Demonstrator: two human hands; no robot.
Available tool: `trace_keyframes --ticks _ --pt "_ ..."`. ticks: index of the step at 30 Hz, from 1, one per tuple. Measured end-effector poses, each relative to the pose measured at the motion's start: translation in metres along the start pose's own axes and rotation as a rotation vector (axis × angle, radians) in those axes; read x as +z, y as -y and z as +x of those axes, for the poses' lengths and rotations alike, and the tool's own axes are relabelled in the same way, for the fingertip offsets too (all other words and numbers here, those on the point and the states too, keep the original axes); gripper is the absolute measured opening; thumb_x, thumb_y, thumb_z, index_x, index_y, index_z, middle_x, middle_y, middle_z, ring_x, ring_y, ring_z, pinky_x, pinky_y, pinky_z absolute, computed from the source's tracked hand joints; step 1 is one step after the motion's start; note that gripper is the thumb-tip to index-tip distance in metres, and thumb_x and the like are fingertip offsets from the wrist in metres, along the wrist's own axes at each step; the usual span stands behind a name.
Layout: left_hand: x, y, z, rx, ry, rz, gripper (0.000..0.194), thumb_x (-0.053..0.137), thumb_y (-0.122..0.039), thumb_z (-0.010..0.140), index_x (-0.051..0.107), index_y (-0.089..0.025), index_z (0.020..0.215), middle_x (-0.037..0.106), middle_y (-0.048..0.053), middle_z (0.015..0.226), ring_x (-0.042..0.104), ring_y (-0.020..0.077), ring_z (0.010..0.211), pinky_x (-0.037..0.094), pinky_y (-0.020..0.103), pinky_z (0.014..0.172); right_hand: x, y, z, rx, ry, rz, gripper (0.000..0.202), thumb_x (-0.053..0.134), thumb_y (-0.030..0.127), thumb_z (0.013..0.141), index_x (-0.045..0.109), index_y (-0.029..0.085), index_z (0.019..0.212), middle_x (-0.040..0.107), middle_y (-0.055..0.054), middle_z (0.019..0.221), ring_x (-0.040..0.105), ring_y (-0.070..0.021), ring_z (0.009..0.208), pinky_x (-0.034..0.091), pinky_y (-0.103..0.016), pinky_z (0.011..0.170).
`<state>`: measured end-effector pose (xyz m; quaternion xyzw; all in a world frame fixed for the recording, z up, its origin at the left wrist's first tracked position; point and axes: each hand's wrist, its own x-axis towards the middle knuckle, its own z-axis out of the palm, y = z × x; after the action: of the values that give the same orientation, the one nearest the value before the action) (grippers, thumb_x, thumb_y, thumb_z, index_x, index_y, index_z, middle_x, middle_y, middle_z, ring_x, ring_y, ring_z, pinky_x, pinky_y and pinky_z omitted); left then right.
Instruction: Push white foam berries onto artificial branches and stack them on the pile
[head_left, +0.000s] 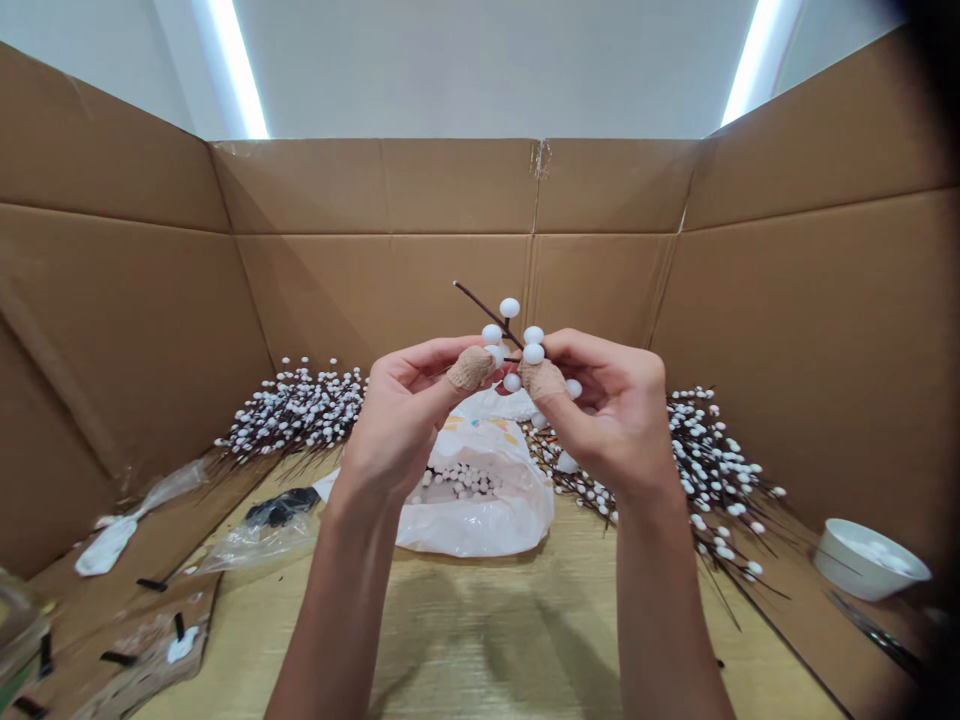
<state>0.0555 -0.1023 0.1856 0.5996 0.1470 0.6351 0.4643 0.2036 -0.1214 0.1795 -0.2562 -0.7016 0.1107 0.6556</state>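
Observation:
A dark thin branch with several white balls is held up in front of the cardboard wall, its bare end pointing up and left. My left hand pinches a white ball on the branch's left side between thumb and fingers. My right hand is closed around the branch on the right, with white balls beside its thumb. Both thumbs are wrapped in tan tape. Below the hands lies an open white plastic bag with white balls inside.
Bundles of white-berried stems lie at the left and right. A white bowl and scissors are at the right. At the left are a clear bag with black pieces and white glue on cardboard. Cardboard walls surround the table.

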Motion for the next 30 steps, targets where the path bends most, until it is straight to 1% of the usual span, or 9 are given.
trace_keyframes --ticks 6,12,16,20,22,26,30 --pt "-0.0004 0.0022 0.0007 0.005 0.011 0.007 0.01 0.079 -0.024 0.071 0.077 -0.017 0.079 0.075 0.005 0.079 0.067 0.0129 0.069 0.055 0.024 0.073 0.0009 -0.0011 -0.0004 -0.003 -0.013 0.013 0.013 0.059 0.019 0.083 0.063 0.016 0.071 0.052 0.002 0.061 0.041 -0.0072 0.051 0.031 -0.02 0.045" --pt "0.0004 0.0025 0.0002 0.007 0.002 0.015 0.009 0.079 -0.024 0.071 0.077 -0.018 0.078 0.075 0.004 0.078 0.067 0.0122 0.069 0.055 0.023 0.073 0.0021 -0.0043 -0.0006 0.004 -0.007 0.019 0.014 0.058 0.02 0.084 0.065 0.016 0.074 0.054 0.001 0.062 0.047 -0.0089 0.053 0.035 -0.021 0.047" --pt "0.0009 0.0034 0.0003 0.001 -0.006 0.007 0.011 0.08 -0.025 0.069 0.077 -0.017 0.076 0.075 0.005 0.078 0.067 0.0134 0.069 0.055 0.025 0.072 0.0018 -0.0043 -0.0001 -0.004 -0.007 0.008 0.014 0.058 0.018 0.084 0.068 0.015 0.075 0.055 0.001 0.062 0.045 -0.0081 0.052 0.033 -0.021 0.046" --pt "0.0018 0.0053 0.0019 -0.013 -0.018 -0.025 0.012 0.082 -0.024 0.067 0.077 -0.017 0.076 0.074 0.004 0.076 0.067 0.0121 0.069 0.055 0.024 0.072 0.001 -0.0043 0.0002 -0.01 -0.002 0.004 0.013 0.059 0.017 0.083 0.069 0.015 0.075 0.054 0.002 0.061 0.042 -0.0067 0.05 0.031 -0.02 0.044" --pt "0.0021 0.0065 0.0029 -0.007 -0.014 -0.029 0.011 0.081 -0.023 0.068 0.077 -0.017 0.076 0.074 0.003 0.076 0.067 0.0112 0.069 0.055 0.023 0.072 0.0009 -0.0052 0.0004 -0.013 -0.004 0.005 0.013 0.059 0.017 0.083 0.07 0.015 0.076 0.053 0.003 0.06 0.041 -0.0064 0.049 0.031 -0.02 0.044" --pt "0.0019 0.0082 0.0037 0.009 0.004 -0.027 0.008 0.08 -0.023 0.07 0.077 -0.017 0.075 0.074 0.002 0.076 0.066 0.0106 0.069 0.055 0.022 0.072 0.0015 -0.0074 0.0011 -0.01 -0.01 0.02 0.014 0.058 0.017 0.084 0.071 0.015 0.079 0.055 0.002 0.062 0.044 -0.007 0.051 0.032 -0.019 0.045" --pt "0.0011 0.0082 0.003 0.009 0.035 -0.038 0.007 0.079 -0.022 0.071 0.077 -0.018 0.076 0.074 0.002 0.075 0.066 0.0104 0.069 0.056 0.022 0.073 0.0017 -0.0084 0.0014 -0.01 -0.022 0.022 0.012 0.06 0.012 0.08 0.071 0.015 0.078 0.055 0.003 0.06 0.039 -0.0051 0.048 0.03 -0.018 0.043"
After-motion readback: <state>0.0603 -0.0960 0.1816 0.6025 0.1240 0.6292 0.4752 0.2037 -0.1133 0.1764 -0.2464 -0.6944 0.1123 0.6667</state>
